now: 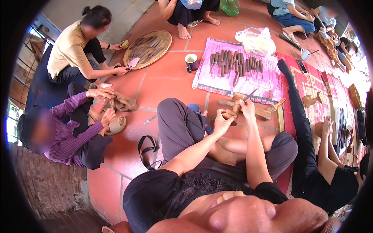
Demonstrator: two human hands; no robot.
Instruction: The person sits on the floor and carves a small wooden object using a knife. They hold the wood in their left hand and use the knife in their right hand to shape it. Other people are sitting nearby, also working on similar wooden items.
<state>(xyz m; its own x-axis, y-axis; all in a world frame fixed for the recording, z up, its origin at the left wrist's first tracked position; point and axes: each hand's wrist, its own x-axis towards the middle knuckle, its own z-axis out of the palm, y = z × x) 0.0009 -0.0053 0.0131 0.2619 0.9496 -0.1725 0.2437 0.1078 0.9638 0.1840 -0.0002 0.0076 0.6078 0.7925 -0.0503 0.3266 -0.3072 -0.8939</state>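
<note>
My left hand [223, 122] is closed around the lower part of a small brown carved wooden piece [235, 104], held upright above my crossed legs. Beside its upper end, my right hand [248, 110] pinches a slim carving tool, whose dark pointed blade [251, 94] sticks out up and to the right. The fingers hide the tool's handle. Just past my right hand lie a thick wooden block [262, 113] and a flat brush [276, 105] with a wooden handle.
Ahead, a pink sheet [202, 79] bears rows of dark-handled tools [237, 62] and a clear plastic bag [256, 40]. A mug [191, 62] stands left of it. Two people sit at my left near a round woven tray [169, 40]; another's arm [328, 155] is at right. A black strap [144, 149] lies nearby.
</note>
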